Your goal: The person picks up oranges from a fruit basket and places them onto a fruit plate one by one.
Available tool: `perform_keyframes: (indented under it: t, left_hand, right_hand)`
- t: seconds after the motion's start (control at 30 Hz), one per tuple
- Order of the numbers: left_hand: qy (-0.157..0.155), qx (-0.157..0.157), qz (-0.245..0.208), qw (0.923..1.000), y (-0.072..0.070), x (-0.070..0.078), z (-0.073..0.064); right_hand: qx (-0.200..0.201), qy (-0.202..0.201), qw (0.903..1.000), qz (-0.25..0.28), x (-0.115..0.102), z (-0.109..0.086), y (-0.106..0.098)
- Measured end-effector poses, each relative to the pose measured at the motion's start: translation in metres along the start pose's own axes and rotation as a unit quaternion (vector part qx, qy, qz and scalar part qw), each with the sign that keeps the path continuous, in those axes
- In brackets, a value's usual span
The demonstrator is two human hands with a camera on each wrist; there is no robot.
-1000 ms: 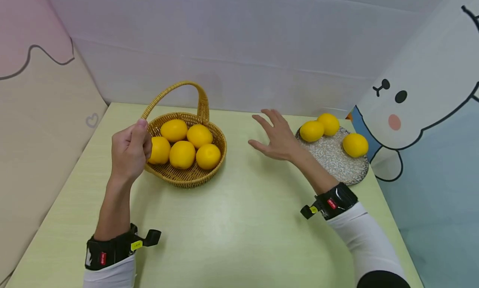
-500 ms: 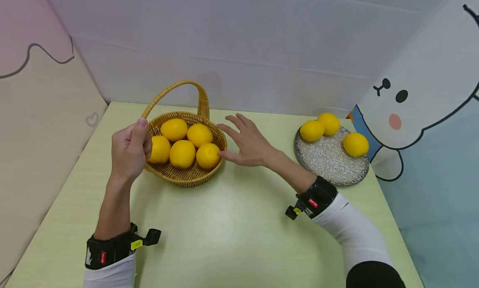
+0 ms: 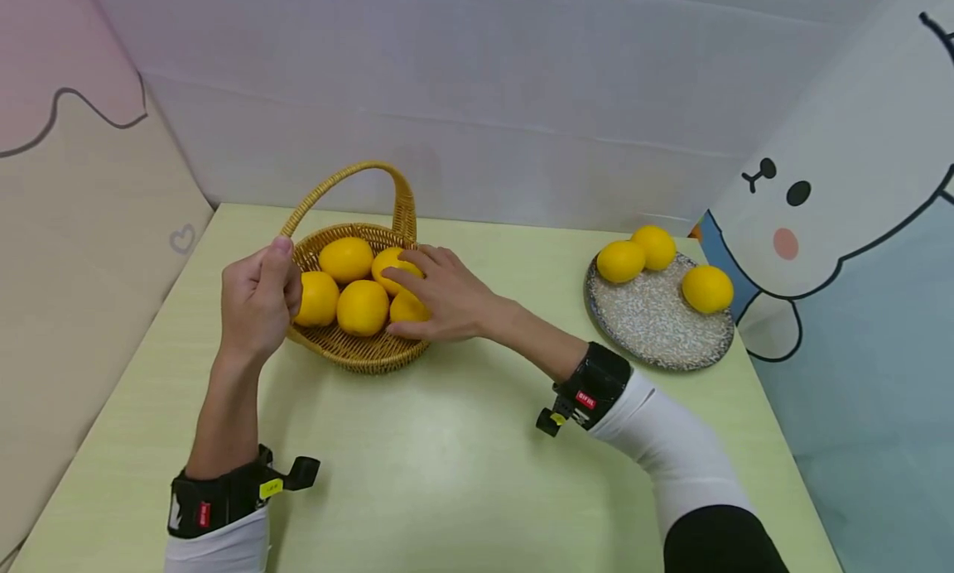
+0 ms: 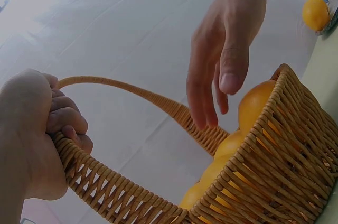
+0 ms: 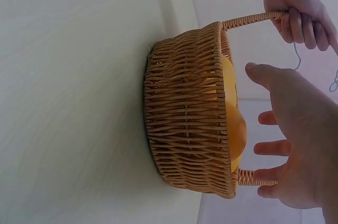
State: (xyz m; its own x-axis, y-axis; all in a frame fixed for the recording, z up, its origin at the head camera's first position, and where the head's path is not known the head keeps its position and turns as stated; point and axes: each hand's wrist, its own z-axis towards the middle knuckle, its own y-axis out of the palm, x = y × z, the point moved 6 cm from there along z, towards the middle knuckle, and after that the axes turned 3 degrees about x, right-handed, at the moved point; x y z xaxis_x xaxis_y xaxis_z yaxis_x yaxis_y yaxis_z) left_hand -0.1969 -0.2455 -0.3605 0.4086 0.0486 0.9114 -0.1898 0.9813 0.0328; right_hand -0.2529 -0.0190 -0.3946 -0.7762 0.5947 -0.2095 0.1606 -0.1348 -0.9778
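Observation:
My left hand grips the handle of a round wicker basket, its fingers curled round the woven arch. Several yellow, lemon-like fruits lie inside the basket. Over the basket's right side is my right hand, fingers spread and pointing at the rightmost fruit, which it partly covers in the head view. From the left wrist view, the right hand hangs just above a fruit at the rim. The right wrist view shows a gap between the fingers and the fruit.
At the right of the table lies a speckled grey plate bearing 3 more yellow fruits. A pale curtain-like wall stands close behind the table, and a cartoon-printed panel borders the right side.
My right hand has moved left from beside the plate to over the basket, its fingers staying spread. The left hand, basket and fruits have stayed put.

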Motion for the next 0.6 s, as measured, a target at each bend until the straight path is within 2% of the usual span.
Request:
perform_keyframes:
  t: [0.23, 0.6]
  left_hand:
    - [-0.002, -0.004, -0.004, 1.0000, 0.000, -0.001, 0.000]
    - [0.000, -0.008, -0.002, 1.0000, 0.000, 0.002, 0.000]
  right_hand:
    - [-0.046, 0.015, 0.9988, 0.009, -0.007, 0.008, 0.009]
    - [-0.090, 0.008, 0.9958, 0.011, -0.012, 0.014, 0.015]
